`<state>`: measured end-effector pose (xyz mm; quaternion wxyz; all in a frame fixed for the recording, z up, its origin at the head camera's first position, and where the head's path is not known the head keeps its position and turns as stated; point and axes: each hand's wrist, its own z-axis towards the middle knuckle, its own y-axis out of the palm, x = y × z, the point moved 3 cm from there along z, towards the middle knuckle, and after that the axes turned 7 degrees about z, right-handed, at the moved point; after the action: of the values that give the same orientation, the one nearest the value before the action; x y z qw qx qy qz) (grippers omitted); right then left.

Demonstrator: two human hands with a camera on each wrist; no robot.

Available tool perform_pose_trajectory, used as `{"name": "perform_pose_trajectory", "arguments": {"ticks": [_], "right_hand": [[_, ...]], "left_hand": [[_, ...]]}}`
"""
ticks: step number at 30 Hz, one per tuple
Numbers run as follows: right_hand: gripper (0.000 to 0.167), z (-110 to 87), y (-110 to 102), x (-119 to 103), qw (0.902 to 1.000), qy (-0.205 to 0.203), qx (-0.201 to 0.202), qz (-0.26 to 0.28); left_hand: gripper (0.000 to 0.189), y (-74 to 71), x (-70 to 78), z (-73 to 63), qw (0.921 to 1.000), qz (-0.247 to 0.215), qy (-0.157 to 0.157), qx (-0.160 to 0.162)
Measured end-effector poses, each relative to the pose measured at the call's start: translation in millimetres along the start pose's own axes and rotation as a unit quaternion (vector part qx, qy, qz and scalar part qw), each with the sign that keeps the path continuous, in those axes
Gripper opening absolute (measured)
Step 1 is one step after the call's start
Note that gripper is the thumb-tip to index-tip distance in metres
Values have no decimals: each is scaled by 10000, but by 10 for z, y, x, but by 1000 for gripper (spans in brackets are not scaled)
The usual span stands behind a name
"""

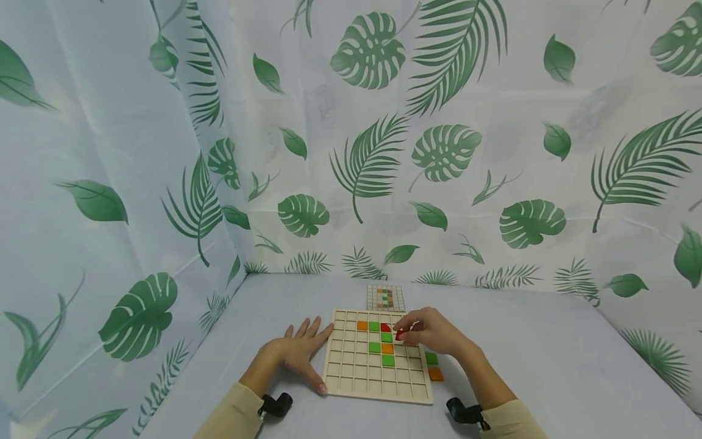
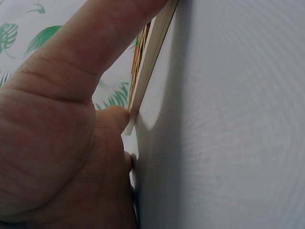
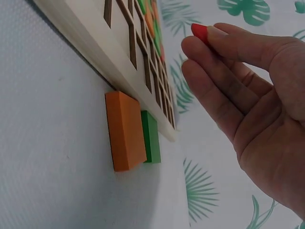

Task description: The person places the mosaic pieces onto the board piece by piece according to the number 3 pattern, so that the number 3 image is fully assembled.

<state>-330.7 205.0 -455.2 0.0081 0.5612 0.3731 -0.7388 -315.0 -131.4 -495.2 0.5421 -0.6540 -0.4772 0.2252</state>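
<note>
A wooden grid board lies flat, with several orange and green square tiles and one red rounded tile set in its cells. My left hand is spread at the board's left edge, the thumb at the near left corner and fingertips near the upper left side. Over the upper right of the board, my right hand pinches a small red tile between thumb and fingers. In the right wrist view, that tile shows above the board's surface, partly covered by the fingertips.
Outside the board's right edge lie a green tile and an orange tile. A printed pattern card with a coloured grid lies beyond the far edge. Leaf-printed cloth hangs behind and to the left of the white table.
</note>
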Motion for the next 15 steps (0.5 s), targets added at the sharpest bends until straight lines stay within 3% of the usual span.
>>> {"name": "perform_pose_trajectory", "arguments": {"ticks": [9,15], "right_hand": [[19,18,61,-50,9998,-124,-176,-59],[14,36,156,-96,9979,-179,-617,4]], "left_hand": [[139,0,-13,15,10000,29,2,3],[139,-2,-11,11,10000,3,-16,-11]]}}
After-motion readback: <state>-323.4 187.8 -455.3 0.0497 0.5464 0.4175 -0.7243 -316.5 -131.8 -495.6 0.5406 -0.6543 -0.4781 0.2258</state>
